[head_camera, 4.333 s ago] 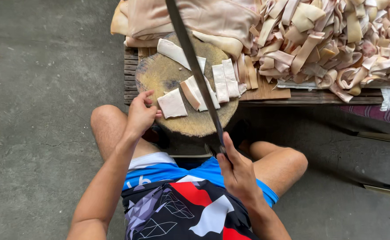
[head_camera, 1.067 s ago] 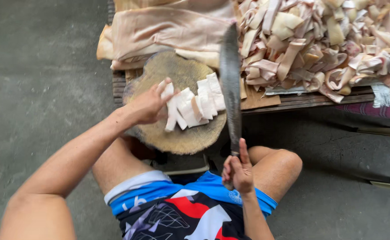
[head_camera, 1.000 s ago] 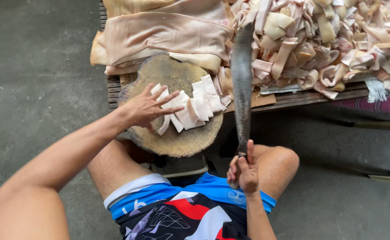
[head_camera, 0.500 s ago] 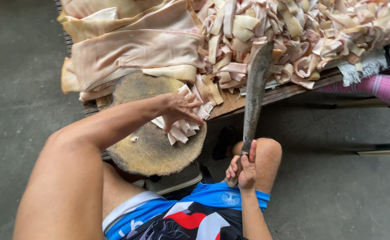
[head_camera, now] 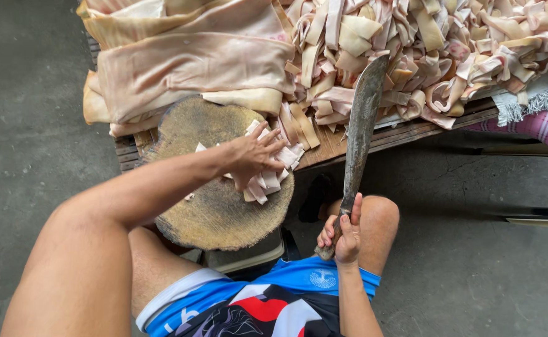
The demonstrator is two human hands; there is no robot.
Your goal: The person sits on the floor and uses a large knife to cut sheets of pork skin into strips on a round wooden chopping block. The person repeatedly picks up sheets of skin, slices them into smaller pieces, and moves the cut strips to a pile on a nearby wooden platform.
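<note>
Looks like the clearing step between cuts. The person's left hand (head_camera: 253, 157) is spread flat, fingers splayed, pressing on a small bunch of cut pale strips (head_camera: 267, 181) that sit on the right edge of the round wooden chopping block (head_camera: 214, 206). It isn't gripping them, more like raking or shoving them sideways. The right hand (head_camera: 344, 234) is clenched around the handle of a long heavy blade (head_camera: 361, 128), held off to the right of the block with the tip angled up and away, over the front edge of the bench (head_camera: 405, 132). So the blade is parked, not cutting.

Behind the block, the big uncut slabs of pale skin (head_camera: 186, 68) are stacked on the bench, and to the block's far right is a huge heap of finished strips (head_camera: 448, 50).

Judging by that, the next move calls for getting the cut strips fully off the block towards the heap, keeping the left fingers well away from the blade, then a fresh slab on the block.
</note>
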